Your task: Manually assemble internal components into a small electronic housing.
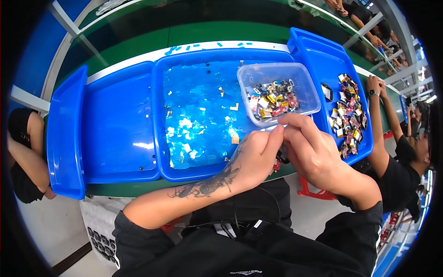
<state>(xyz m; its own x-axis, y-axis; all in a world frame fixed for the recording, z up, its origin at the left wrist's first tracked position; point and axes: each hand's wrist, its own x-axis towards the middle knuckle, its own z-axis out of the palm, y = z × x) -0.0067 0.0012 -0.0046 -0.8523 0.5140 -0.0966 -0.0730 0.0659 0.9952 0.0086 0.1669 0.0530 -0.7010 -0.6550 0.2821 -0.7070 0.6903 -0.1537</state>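
At the green bench (124,189), my left hand (257,151) and right hand (313,154) met at the fingertips, clamping indeterminable; the small red-and-dark part (277,165) just beneath seemed light, stiff, fragile, best gripped by its edges.

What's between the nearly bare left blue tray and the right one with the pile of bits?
In the head view, a wide blue tray with pale scraps on it, and a clear plastic box at its right end.
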